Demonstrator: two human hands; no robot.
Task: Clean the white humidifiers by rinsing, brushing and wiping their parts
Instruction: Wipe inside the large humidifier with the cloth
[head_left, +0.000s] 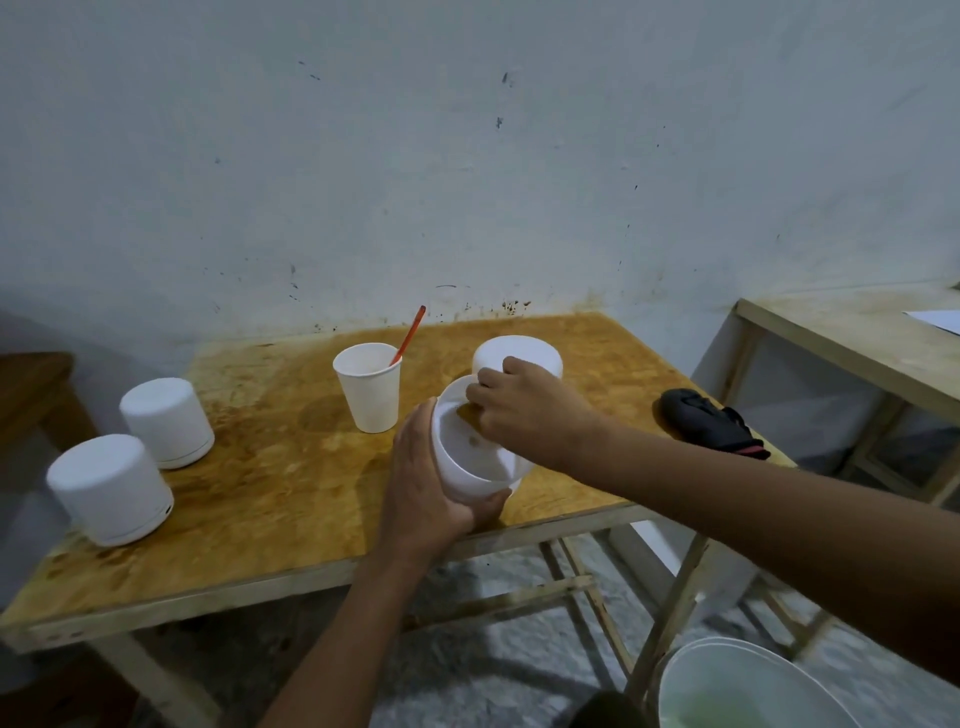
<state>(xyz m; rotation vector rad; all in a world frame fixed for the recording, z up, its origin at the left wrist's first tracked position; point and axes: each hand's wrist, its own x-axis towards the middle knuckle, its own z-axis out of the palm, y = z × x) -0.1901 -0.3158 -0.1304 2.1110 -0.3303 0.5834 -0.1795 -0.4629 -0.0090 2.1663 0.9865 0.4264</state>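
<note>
Head view: a person's two bare arms reach over a stained wooden table (291, 467). The left hand (431, 488) cups a white humidifier tank (460, 470) from below, fingers grasping its wall. The tank is tilted, mouth toward the person, just above the table's front edge. The right hand (519, 410) dips into the mouth w/ fingers curled at the rim. A brownish bit shows there, but can't tell if it's a wipe being pinched. A white part (524, 351) stands just behind that hand. A paper cup (369, 389) w/ an orange-handled brush (413, 332) is near. A second humidifier (166, 421) and a third humidifier (111, 488) sit far left, a black cloth (711, 421) at right, and a bucket (737, 686) on the floor.

Risks (a judgement): the tank is held one-handed at the edge, so if wet it may slip & drop to the floor. Hard rubbing could jolt the right hand back into the white part or cup.
</note>
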